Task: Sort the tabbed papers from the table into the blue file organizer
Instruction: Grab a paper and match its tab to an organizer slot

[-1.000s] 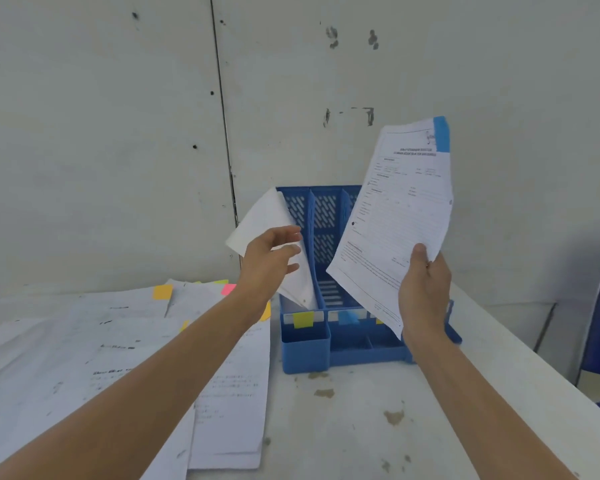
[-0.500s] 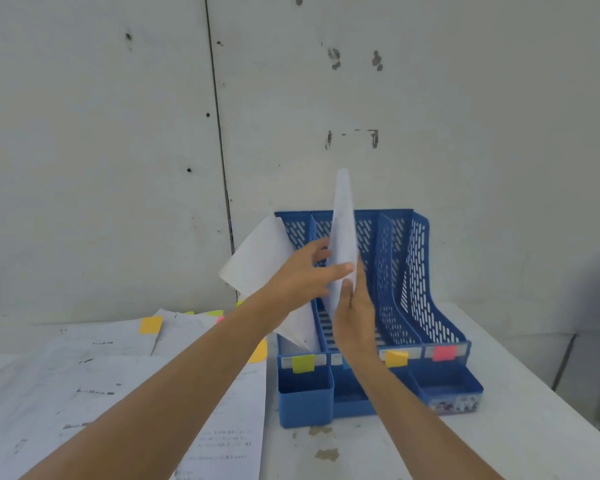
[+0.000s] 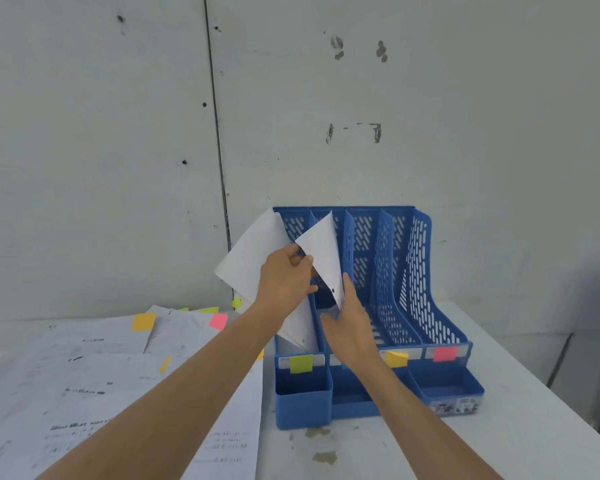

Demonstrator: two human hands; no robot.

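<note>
Head view. The blue file organizer [image 3: 433,306] stands on the table [image 3: 499,427] against the wall, with four upright slots. The front labels read green tab [image 3: 301,363], orange tab [image 3: 396,358] and pink tab [image 3: 444,354]. The second slot's label is mostly behind the right forearm.

The sheet [image 3: 321,258] is tilted, its lower corner inside the second slot and its top corner near the organizer's back wall. The left hand [image 3: 284,282] has its fingers curled and pinches the sheet's left edge, just in front of the filed paper [image 3: 250,261] leaning out of the first slot. The right hand [image 3: 352,317] is at the sheet's lower right edge with the thumb up along it. Its fingers are hidden, so I can't tell whether it pinches or just guides.

The loose papers [image 3: 101,375] lie to the left on the table, so plenty is left to sort.

Step in hand, by my read, is seating the sheet in slot two. To do it well:
- Stand the sheet up parallel to the dividers before pushing.
- Let the right hand steer the bottom edge down to the slot floor.
- Use the left hand to keep the sheet clear of the filed paper so it doesn't slip into slot one.
- Release only once it is seated, since thin paper will buckle if forced.
</note>
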